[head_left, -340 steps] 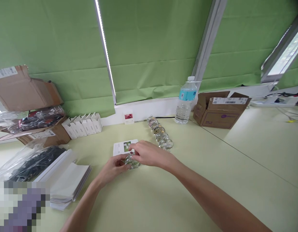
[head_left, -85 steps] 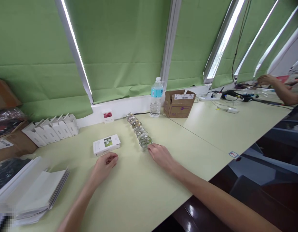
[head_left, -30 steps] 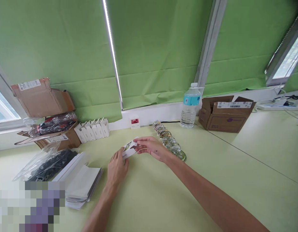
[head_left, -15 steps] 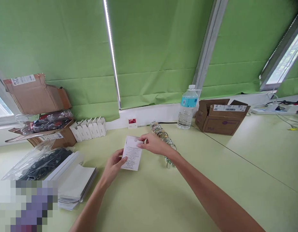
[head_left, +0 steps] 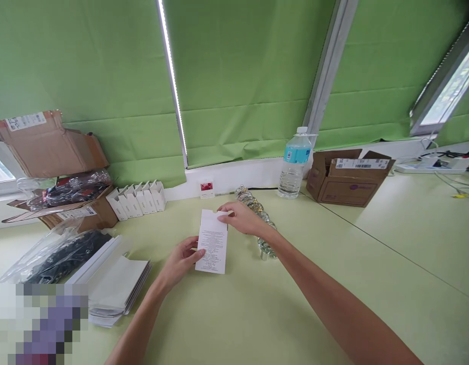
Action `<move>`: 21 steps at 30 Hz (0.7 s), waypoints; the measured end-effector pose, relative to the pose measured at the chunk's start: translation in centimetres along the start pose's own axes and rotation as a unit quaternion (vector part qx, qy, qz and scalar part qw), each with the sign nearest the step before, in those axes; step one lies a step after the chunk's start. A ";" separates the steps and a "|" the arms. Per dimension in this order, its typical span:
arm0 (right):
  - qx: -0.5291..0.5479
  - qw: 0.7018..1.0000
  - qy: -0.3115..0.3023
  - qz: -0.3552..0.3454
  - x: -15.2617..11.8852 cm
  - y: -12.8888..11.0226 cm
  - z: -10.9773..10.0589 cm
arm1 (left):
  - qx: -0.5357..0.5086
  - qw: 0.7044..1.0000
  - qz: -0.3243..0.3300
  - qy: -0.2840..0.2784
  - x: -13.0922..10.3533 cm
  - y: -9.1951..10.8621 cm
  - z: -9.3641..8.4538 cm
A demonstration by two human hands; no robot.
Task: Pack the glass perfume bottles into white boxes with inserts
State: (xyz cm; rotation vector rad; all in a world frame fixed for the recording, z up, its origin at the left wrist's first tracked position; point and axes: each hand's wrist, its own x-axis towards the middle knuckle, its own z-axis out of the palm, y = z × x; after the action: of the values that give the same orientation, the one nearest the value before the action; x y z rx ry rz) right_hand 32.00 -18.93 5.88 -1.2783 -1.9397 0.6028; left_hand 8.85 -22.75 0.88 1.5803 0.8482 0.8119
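Note:
Over the middle of the table I hold a flat-looking white carton (head_left: 212, 238) with fine printed text and a small notch in its top edge. My left hand (head_left: 184, 259) grips its lower left edge, thumb on the printed face and fingers behind. At the upper right corner, my right hand (head_left: 240, 218) pinches the edge between thumb and fingers. Just behind my right forearm lies a row of small clear glass jars (head_left: 267, 248), partly covered by the arm. To the left, a stack of flat white cartons (head_left: 115, 291) rests on the table.
Several upright white boxes (head_left: 138, 202) stand at the back left, beside brown cardboard boxes (head_left: 93, 215). A bag with dark contents (head_left: 63, 256) lies in front of them. Behind the jars are a water bottle (head_left: 293, 170), an open brown box (head_left: 346, 187) and a power strip (head_left: 432, 166).
The carton has turned more upright and now looks longer, its top notch showing clearly. My right hand has risen slightly; my left hand has shifted a little right. The camera view has moved slightly.

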 end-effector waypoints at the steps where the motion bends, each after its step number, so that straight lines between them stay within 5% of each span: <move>1: 0.008 1.000 0.007 0.006 0.1 0.0 -0.1 | 0.005 1.000 -0.004 -0.004 0.0 0.0 0.0; 5: 0.024 0.998 0.059 -0.003 0.2 -0.7 -1.0 | 0.002 1.000 -0.012 -0.016 0.0 -0.1 -0.1; 12: 0.048 0.962 0.267 -0.020 -0.6 -2.4 -3.4 | 0.016 0.999 -0.033 -0.001 0.1 -0.9 -0.2; 16: 0.058 0.963 0.264 -0.008 -0.8 -2.5 -4.2 | 0.096 0.993 -0.045 0.059 0.4 -2.1 -0.4; 21: 0.019 0.974 0.223 0.016 -0.6 -2.4 -3.5 | 0.258 0.949 -0.015 0.181 0.5 -2.5 -0.3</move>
State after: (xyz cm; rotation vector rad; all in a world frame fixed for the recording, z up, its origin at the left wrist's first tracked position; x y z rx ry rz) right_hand 33.53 -20.49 9.62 -1.2940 -1.5318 0.3273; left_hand 8.60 -21.85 -1.49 1.8906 1.4369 0.9213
